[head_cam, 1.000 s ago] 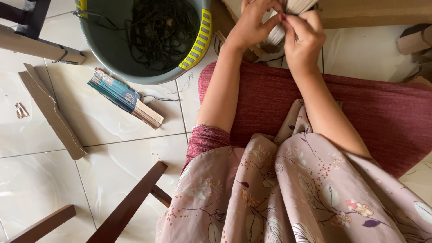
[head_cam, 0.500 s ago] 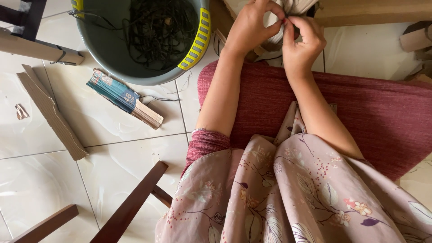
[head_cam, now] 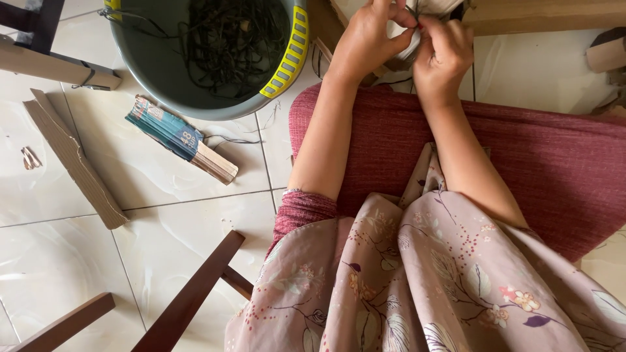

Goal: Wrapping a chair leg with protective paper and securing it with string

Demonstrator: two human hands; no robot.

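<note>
Draping the bottom of the view is a floral pink garment (head_cam: pixel 417 280) over a maroon knitted lap (head_cam: pixel 554 169), with the dark wooden legs of a chair (head_cam: pixel 189 296) crossing the tiled floor (head_cam: pixel 163 189) on the left. Both bare forearms reach up from here to the top edge, where the hands meet. The left hand (head_cam: pixel 365 42) and the right hand (head_cam: pixel 445 55) are pressed close together around a pale bundle of flat strips (head_cam: pixel 407 45) — it sits right between them, mostly hidden by the fingers, its upper end cut off by the frame. Each grip is closed on that bundle, fingertips pinching at its top, and thin dark cords trail from under it.

Left of the arms on the floor lies a blue-wrapped pack of wooden sticks (head_cam: pixel 179 138), and further left a strip of corrugated cardboard (head_cam: pixel 72 160). Beyond the pack stands a grey-green bucket (head_cam: pixel 163 65) with a yellow-marked rim, holding a tangle of dark string (head_cam: pixel 231 39). Brown cardboard (head_cam: pixel 541 16) runs along the top right.
</note>
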